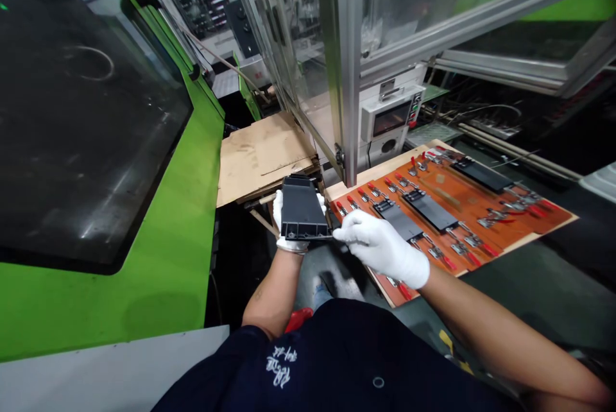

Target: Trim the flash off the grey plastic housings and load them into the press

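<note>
A black rectangular plastic part (303, 205) is held up in front of me by my left hand (292, 244), gloved in white, its fingers wrapped round from beneath and both sides. At the part's lower right corner is my right hand (380, 246), also in a white glove, with its fingers pinched together. Something thin and dark runs from the part's edge to those fingertips; it is too small to name. To the right, several similar black parts (430, 209) lie on an orange fixture board (447, 190) among red-handled toggle clamps.
A green machine (192, 264) with a dark window stands on the left. Brown cardboard (264, 145) lies ahead. An aluminium-framed clear enclosure (352, 78) rises behind the board, near a control panel (391, 118). The board's wooden edge is close to my right forearm.
</note>
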The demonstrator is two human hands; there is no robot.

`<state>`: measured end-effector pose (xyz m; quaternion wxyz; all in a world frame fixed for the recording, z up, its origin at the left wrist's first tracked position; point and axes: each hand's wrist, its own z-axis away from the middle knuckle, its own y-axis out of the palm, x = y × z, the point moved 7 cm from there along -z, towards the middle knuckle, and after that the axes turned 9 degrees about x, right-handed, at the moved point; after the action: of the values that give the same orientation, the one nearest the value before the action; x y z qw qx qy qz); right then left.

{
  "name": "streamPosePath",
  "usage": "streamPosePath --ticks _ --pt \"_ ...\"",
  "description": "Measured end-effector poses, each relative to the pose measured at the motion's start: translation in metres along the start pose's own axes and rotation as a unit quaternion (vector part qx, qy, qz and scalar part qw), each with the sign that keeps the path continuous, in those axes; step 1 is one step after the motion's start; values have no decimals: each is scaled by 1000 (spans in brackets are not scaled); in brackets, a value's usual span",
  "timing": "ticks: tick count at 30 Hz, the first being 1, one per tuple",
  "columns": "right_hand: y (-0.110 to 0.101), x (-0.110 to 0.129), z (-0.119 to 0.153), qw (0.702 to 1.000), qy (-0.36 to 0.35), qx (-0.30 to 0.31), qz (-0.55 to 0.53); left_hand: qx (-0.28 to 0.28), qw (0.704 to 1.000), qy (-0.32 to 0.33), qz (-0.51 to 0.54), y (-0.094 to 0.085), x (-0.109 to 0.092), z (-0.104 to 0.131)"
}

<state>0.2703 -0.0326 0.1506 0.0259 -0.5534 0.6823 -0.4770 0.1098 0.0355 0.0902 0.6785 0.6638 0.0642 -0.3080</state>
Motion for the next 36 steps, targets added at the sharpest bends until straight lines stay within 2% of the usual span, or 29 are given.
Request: streamPosePath --ticks 3,7,11,15,18,23,27,31,36 --pt "-5 1 3 999 -3 -33 31 1 1000 -3 -8 -1 2 -1" --pt "-1 -3 5 999 15 1 30 -6 1000 -13 -6 -2 4 -2" --pt "-2 -6 9 999 16 -29 41 -13 1000 3 -3 -5 3 -2" --pt "6 -11 11 1000 22 1 10 -26 999 -21 -12 -11 7 -3" --pt "4 -15 12 1000 27 -16 4 -33 999 -16 -18 -13 7 -4" --pt "8 -14 13 1000 4 -5 -3 -34 999 -20 -35 -11 8 -7" --pt "2 -21 15 998 36 -52 -12 -31 999 -16 -39 -4 8 -7" --pt "-1 -23 17 997 49 -41 -36 -47 998 -18 -26 1 12 -7" --pt "-3 -20 11 997 33 -61 -44 -46 998 -19 -27 0 17 -13"
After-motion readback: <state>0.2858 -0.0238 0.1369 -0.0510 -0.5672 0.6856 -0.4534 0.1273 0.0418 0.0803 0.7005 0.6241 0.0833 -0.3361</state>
